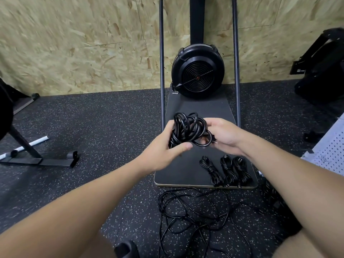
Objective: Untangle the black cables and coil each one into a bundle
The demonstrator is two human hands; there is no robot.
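Observation:
A black cable coil [188,127] hangs in the air above the black base plate [186,172]. My left hand [163,151] grips the coil's lower left side, thumb across the front. My right hand [225,135] holds its right side, with a loop and a plug end near the fingers. Three wrapped cable bundles [226,170] lie side by side on the plate's near right corner. A loose tangle of black cables [193,216] sprawls on the speckled floor just in front of the plate.
A black fan housing [197,71] with two upright poles stands at the plate's far end against a chipboard wall. A black metal stand foot [41,161] and a white tube lie left. Black equipment [323,71] and a white perforated panel [331,151] sit right.

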